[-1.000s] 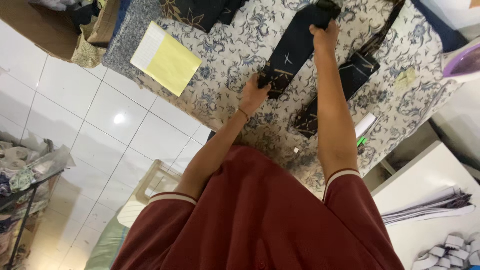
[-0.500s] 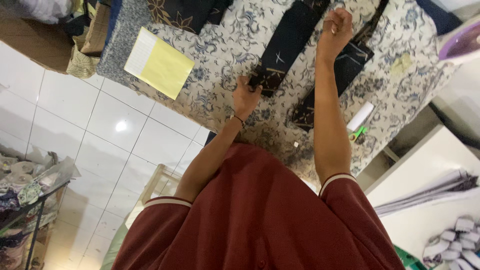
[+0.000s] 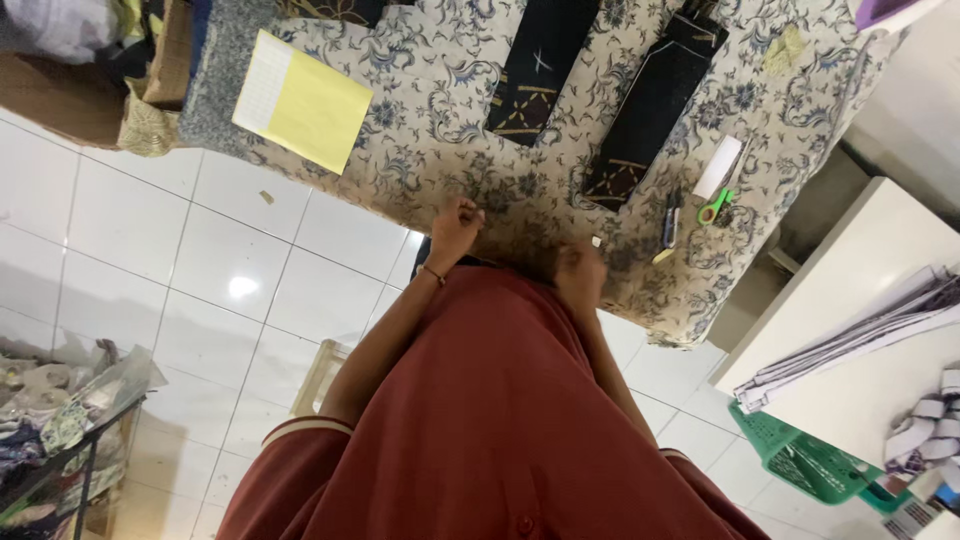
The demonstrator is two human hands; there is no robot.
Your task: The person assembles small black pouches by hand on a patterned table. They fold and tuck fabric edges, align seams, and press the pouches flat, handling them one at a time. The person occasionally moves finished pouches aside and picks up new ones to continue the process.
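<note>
left hand [image 3: 455, 225] clenched, right hand [image 3: 580, 275] blurred, grip unclear, at surface [image 3: 440, 150] near edge; dark cloth strips [image 3: 540, 65] lengthwise near-to-far.

Bare cloth [image 3: 440, 110] lying open between the yellow pad [image 3: 305, 100] and the near dark strip [image 3: 540, 60], a second strip [image 3: 650, 110] crowding just right, scissors [image 3: 716, 205] and pen [image 3: 670, 222] sitting near the edge beyond the right hand [image 3: 580, 275]
</note>
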